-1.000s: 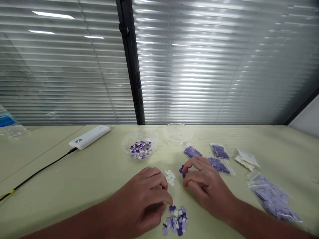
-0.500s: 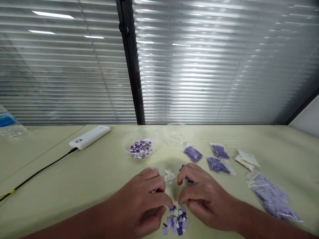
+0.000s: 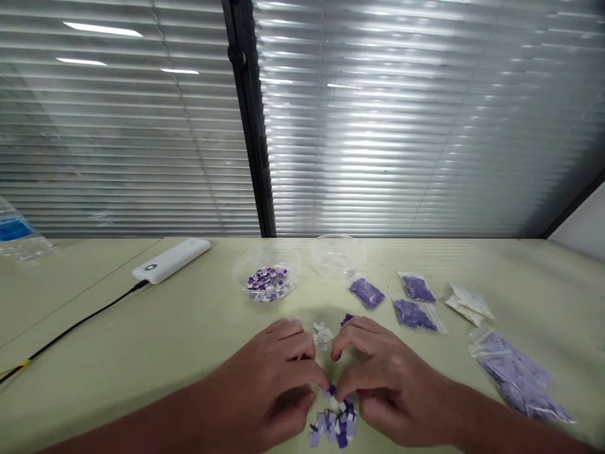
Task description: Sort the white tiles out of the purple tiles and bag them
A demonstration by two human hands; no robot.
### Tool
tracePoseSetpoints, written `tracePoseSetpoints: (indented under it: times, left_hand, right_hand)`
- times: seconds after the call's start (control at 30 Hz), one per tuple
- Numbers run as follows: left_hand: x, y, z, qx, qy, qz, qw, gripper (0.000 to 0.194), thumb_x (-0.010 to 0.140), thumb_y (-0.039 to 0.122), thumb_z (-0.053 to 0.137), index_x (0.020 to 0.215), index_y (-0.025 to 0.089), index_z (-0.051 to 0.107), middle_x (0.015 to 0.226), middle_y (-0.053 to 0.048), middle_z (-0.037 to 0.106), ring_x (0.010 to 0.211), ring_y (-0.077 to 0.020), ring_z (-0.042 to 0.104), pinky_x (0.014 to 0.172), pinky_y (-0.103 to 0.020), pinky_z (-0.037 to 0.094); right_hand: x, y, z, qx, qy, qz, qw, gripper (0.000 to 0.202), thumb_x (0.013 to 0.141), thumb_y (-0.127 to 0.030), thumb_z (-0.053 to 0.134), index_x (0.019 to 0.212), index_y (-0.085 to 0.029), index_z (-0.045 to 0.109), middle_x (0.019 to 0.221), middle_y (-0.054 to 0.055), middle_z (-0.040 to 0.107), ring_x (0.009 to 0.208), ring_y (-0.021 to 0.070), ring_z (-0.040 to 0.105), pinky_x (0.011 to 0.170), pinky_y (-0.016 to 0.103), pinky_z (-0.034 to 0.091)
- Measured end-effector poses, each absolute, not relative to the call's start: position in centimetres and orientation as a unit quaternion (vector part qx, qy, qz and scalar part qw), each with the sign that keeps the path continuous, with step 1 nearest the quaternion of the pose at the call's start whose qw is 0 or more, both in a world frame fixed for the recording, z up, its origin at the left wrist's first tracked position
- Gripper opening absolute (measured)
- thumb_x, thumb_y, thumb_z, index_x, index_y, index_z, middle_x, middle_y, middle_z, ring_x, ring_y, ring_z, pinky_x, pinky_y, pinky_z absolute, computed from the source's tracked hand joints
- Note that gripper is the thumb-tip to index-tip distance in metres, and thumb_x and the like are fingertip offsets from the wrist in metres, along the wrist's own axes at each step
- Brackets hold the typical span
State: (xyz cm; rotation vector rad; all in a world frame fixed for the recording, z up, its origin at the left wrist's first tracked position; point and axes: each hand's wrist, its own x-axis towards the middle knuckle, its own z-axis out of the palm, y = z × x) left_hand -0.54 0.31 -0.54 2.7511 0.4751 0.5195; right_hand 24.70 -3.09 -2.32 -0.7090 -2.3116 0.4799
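Note:
A mixed pile of small square chips (image 3: 333,425) in dark purple, lilac and white lies on the table at the bottom middle. My left hand (image 3: 278,378) rests at its left side, index fingertip at the pile's far edge and thumb apart from it. From the right, my right hand (image 3: 387,378) reaches in with a fingertip on the same edge; its fingers are bent and spread. Between the hands, farther off, sits a little heap of white chips (image 3: 322,334). Dark purple chips (image 3: 346,319) show partly behind my right hand, and a lilac bit peeks out behind my left.
A clear bowl (image 3: 241,280) of mixed chips and another clear bowl (image 3: 338,253) stand at the back. Small bags of purple chips (image 3: 366,293), white packets (image 3: 469,302) and a larger lilac bag (image 3: 520,375) lie right. A white power bank (image 3: 172,260) with cable lies left.
My right hand has shifted slightly left, its fingertip now over the far edge of the mixed pile. My left hand has barely moved.

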Motion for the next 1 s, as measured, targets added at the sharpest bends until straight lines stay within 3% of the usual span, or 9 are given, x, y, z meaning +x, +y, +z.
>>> tracePoseSetpoints:
  times: [0.6, 0.87, 1.0]
  left_hand:
    - [-0.21, 0.4, -0.26, 0.961, 0.172, 0.142, 0.166, 0.033, 0.08, 0.003, 0.06, 0.105, 0.024, 0.064, 0.09, -0.002, 0.056, 0.089, -0.0213, 0.052, 0.081, -0.037, 0.038]
    - [-0.46, 0.35, -0.31, 0.957, 0.177, 0.168, 0.156, 0.036, 0.08, 0.003, 0.059, 0.109, 0.025, 0.063, 0.09, -0.003, 0.054, 0.086, -0.0216, 0.051, 0.079, -0.035, 0.038]
    - [-0.58, 0.36, -0.35, 0.961, 0.166, 0.176, 0.134, 0.032, 0.08, 0.004, 0.058, 0.105, 0.024, 0.064, 0.09, -0.004, 0.056, 0.084, -0.0219, 0.05, 0.076, -0.034, 0.039]
  right_hand:
    - [24.65, -3.01, -2.6, -0.274, -0.887, 0.186, 0.321, 0.039, 0.074, 0.005, 0.059, 0.094, -0.023, 0.077, 0.108, 0.004, 0.067, 0.098, 0.0175, 0.064, 0.094, 0.036, 0.046]
    - [24.75, -3.07, -2.41, -0.303, -0.871, 0.202, 0.328, 0.048, 0.068, 0.007, 0.053, 0.097, -0.023, 0.075, 0.106, 0.004, 0.064, 0.096, 0.019, 0.062, 0.088, 0.034, 0.048]
    - [24.65, -2.9, -2.47, -0.33, -0.864, 0.186, 0.332, 0.043, 0.072, 0.006, 0.051, 0.094, -0.023, 0.075, 0.103, 0.004, 0.064, 0.095, 0.0202, 0.061, 0.084, 0.036, 0.047]
